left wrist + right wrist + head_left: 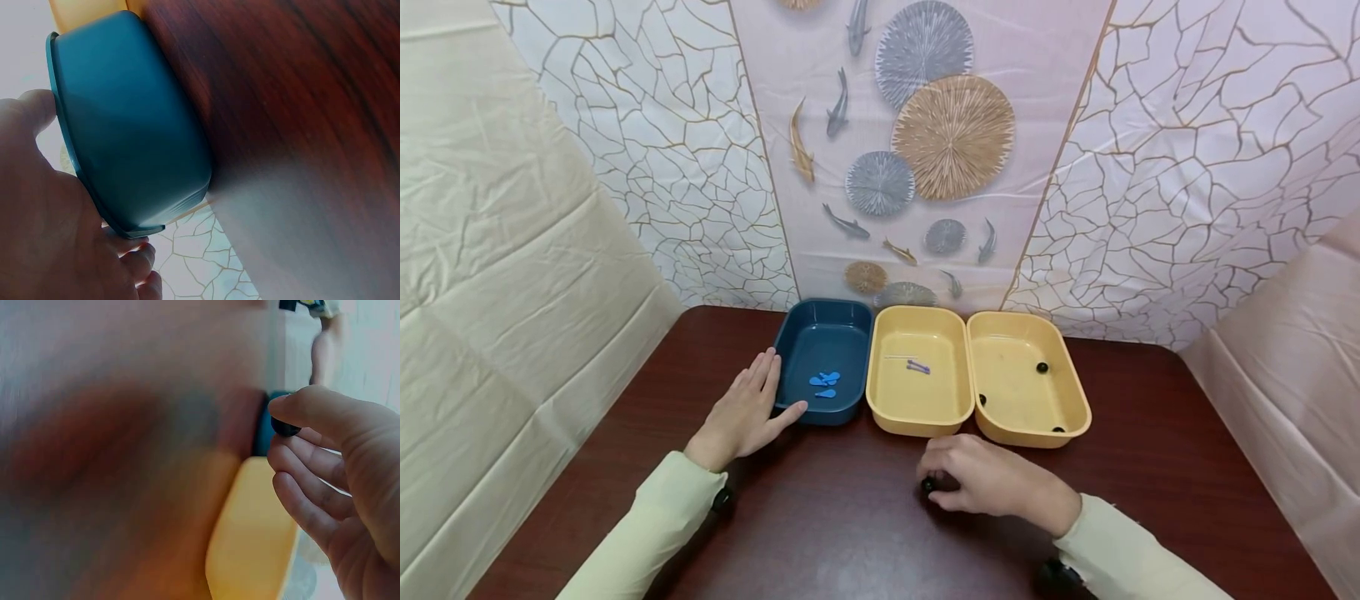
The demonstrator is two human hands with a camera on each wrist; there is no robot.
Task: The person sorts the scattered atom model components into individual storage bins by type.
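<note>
My right hand (988, 479) pinches a small black ball (928, 485) between thumb and fingers, just above the table in front of the trays; the right wrist view shows the same ball (285, 425) at the thumb tip. My left hand (745, 412) rests on the dark blue tray (782, 333), with its fingers along the left rim and the thumb at the front rim. Inside that tray lie several blue teardrop-shaped pieces (825, 394). In the right yellow tray (1078, 392) are black balls (1042, 367), spread apart.
Between the blue tray and the right yellow tray stands another yellow tray (917, 425), holding a purple piece (917, 367) and a thin white stick (900, 357). All three trays stand in a row on the dark brown table (820, 533), near a patterned backdrop (700, 150).
</note>
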